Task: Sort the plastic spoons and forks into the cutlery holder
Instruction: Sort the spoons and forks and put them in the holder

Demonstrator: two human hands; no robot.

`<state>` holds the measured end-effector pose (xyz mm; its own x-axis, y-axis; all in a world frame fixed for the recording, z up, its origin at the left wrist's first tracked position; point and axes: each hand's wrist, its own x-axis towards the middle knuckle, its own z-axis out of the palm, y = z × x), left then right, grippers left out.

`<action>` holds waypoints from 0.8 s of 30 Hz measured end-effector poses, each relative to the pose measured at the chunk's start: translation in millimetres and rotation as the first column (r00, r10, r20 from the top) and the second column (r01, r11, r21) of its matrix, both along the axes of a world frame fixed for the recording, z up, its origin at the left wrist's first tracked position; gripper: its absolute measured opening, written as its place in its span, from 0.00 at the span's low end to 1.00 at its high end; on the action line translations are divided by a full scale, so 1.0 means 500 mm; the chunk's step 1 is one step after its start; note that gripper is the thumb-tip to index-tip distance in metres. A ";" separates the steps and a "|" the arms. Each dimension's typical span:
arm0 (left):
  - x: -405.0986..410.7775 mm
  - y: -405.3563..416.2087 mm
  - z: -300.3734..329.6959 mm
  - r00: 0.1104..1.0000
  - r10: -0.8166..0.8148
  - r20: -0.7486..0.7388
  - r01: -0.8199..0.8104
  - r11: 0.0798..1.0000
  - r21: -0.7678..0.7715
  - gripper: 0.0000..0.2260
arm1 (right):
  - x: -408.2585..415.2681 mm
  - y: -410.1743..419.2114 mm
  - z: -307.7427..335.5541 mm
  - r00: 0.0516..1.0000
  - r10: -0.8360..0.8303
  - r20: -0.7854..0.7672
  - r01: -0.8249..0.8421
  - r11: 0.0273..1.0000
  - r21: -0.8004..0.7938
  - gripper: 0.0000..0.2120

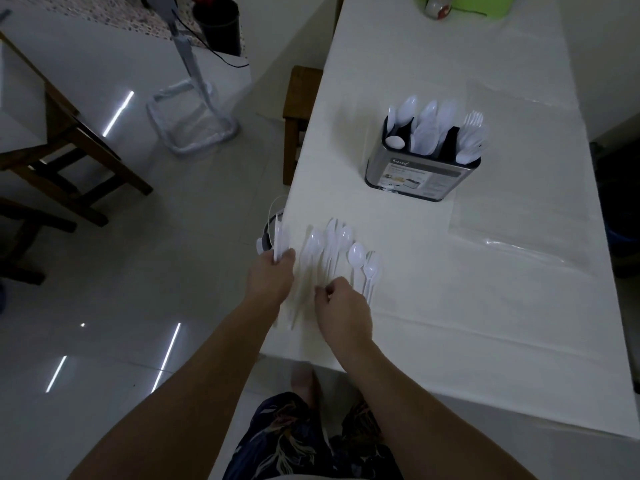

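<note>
Head view: left hand [272, 277] holds white plastic cutlery [279, 239]. Right hand [341, 308] pinches at loose spoons [341, 247], frame middle. Cutlery holder [420, 168] stands upper right on the table [485, 306].

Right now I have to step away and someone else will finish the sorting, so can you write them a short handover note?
Left hand grips a small bunch of white plastic cutlery at the table's left edge; which kind is too blurred to tell.
Right hand has its fingers curled over the handles of the loose spoons lying on the white table; whether it holds one is unclear.
Cutlery holder stands further back, with spoons in its left and middle slots and forks in its right.
Left: the held bunch and the loose pieces.
</note>
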<state>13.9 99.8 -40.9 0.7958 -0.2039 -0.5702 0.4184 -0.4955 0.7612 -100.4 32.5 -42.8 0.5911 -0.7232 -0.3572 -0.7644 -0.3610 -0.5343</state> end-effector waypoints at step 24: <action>0.000 0.027 -0.024 0.974 0.062 -0.220 -0.082 0.993 -0.081 0.09 | 0.066 -0.002 -0.018 0.980 0.010 -0.197 -0.017 0.999 -0.034 0.09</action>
<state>14.0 113.5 -52.9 0.6697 -0.2081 -0.7128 0.6103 -0.3925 0.6881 -67.5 31.3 -51.8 0.5215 -0.7299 -0.4419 -0.8483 -0.3881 -0.3602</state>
